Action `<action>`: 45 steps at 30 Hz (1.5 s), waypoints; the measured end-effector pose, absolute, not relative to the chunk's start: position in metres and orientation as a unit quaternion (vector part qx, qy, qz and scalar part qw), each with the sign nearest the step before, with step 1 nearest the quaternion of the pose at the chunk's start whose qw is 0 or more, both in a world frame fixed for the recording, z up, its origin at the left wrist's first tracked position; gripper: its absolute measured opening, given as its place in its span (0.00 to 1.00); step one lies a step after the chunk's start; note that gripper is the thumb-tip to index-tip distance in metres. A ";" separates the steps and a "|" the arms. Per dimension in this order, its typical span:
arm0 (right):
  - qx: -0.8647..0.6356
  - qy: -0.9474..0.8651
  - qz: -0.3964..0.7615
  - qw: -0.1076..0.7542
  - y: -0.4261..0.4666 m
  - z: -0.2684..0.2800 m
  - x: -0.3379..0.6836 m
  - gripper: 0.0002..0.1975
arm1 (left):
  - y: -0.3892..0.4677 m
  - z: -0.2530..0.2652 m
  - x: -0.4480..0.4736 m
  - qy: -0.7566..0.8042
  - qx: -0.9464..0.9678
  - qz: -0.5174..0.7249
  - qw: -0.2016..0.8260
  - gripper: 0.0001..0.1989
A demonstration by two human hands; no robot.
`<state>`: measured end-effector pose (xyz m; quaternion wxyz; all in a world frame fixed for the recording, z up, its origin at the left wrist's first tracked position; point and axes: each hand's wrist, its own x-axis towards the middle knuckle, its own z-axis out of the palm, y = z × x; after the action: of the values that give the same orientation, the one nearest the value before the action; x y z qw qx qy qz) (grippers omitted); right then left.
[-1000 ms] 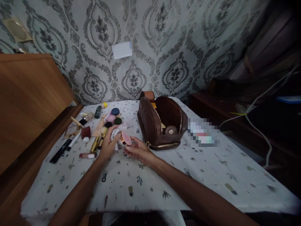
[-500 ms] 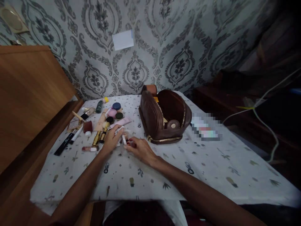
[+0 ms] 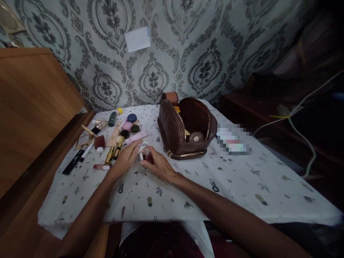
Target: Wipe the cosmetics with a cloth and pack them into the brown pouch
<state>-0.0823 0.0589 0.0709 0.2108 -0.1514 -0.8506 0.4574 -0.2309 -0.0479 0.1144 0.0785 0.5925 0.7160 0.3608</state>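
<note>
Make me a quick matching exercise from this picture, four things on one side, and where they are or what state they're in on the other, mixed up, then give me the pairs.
Things:
1. Brown bag
2. White card
3. Pink tube
4. Right hand

Places and states:
A. Lying just beyond the left hand
B. Curled around a small container
C. Unzipped, its top gaping
D. Up on the patterned wall

Pairs: 1-C, 2-D, 3-A, 4-B
</note>
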 end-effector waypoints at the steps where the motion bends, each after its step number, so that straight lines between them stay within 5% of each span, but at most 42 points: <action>1: -0.154 -0.852 0.454 0.210 0.058 0.072 -0.082 0.32 | -0.051 0.116 -0.229 0.719 0.598 0.347 0.068 0.21; 13: -0.109 -0.845 0.473 0.227 0.065 0.064 -0.085 0.32 | -0.073 0.102 -0.228 0.669 0.664 0.334 -0.008 0.17; 20: -0.041 -0.793 0.577 0.190 0.076 0.057 -0.088 0.38 | -0.072 0.101 -0.227 0.659 0.672 0.335 -0.049 0.17; 28: -0.058 -0.748 0.638 0.173 0.080 0.059 -0.090 0.40 | -0.088 0.092 -0.211 0.620 0.731 0.218 -0.183 0.21; 35: -0.069 -0.746 0.641 0.167 0.090 0.053 -0.093 0.40 | -0.102 0.082 -0.204 0.572 0.770 0.140 -0.245 0.12; 45: -0.082 -0.674 0.721 0.134 0.088 0.064 -0.092 0.23 | -0.102 0.073 -0.208 0.572 0.774 0.162 -0.217 0.11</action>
<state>-0.0923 0.0882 0.0639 0.1342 -0.0820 -0.6743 0.7215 -0.2078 -0.1021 0.0729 -0.2167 0.7743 0.5720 0.1624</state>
